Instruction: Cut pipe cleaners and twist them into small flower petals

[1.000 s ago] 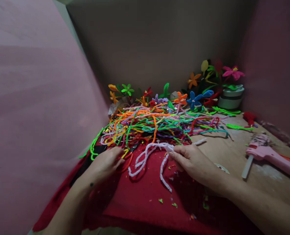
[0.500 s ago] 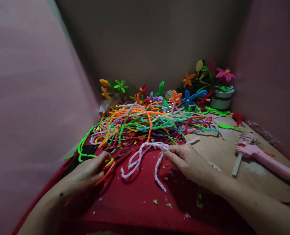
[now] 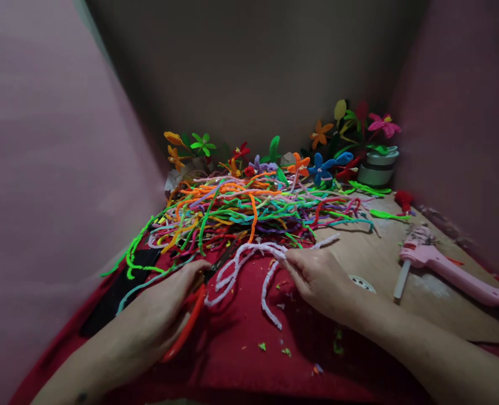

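Note:
My left hand (image 3: 181, 304) is closed round the orange-red handles of a pair of scissors (image 3: 195, 318); the dark blades point up and away to the right. Pinched in my right hand (image 3: 314, 275) is a bunch of pale lilac pipe cleaners (image 3: 243, 256). Bent strands loop to the left of my fingers, one hangs down towards the red cloth (image 3: 241, 349), and one end sticks out behind the hand. The scissor blades lie close to the loops; I cannot tell whether they touch.
Behind my hands spreads a heap of coloured pipe cleaners (image 3: 232, 208), with pipe-cleaner flowers (image 3: 320, 169) beyond. At the right, a pink glue gun (image 3: 452, 273) lies on a brown board (image 3: 380, 253). A black flat object (image 3: 118, 292) is by my left arm. Pink panels stand on both sides.
My left hand has moved slightly right and turned, bringing the scissors nearer the lilac pipe cleaners. My right hand keeps its pinch. The view has shifted a little.

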### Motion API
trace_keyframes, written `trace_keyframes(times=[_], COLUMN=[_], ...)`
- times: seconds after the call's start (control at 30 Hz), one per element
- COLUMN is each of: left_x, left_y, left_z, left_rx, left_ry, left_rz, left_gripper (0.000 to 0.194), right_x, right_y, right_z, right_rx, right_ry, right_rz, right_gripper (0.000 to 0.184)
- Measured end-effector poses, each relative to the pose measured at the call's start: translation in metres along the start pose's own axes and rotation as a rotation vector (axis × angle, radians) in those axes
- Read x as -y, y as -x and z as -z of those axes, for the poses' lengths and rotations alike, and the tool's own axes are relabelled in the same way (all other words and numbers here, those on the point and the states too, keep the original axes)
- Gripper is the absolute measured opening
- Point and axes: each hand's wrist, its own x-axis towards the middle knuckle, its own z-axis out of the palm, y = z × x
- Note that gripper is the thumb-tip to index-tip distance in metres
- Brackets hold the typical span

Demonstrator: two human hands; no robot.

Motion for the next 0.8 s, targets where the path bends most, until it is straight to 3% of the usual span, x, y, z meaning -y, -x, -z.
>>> trace_keyframes(times=[0.27, 0.43, 0.8], left_x=[-0.014, -0.024, -0.024], left_y=[-0.011, -0.019, -0.023], left_z=[-0.023, -0.025, -0.029], left_rx=[0.043, 0.047, -0.027], left_ry=[-0.177, -0.251, -0.333], left_rz=[-0.149, -0.15, -0.204], left_gripper=[0.042, 0.042, 0.042], right_x=[0.001, 0.001, 0.002], right_y=[-0.001, 0.0, 0.0], right_z=[-0.001, 0.0, 0.001], right_rx=[-0.006, -0.015, 0.008], right_ry=[0.092, 0.121, 0.133], right_rz=[-0.02, -0.01, 0.002], right_gripper=[0.025, 0.025, 0.023])
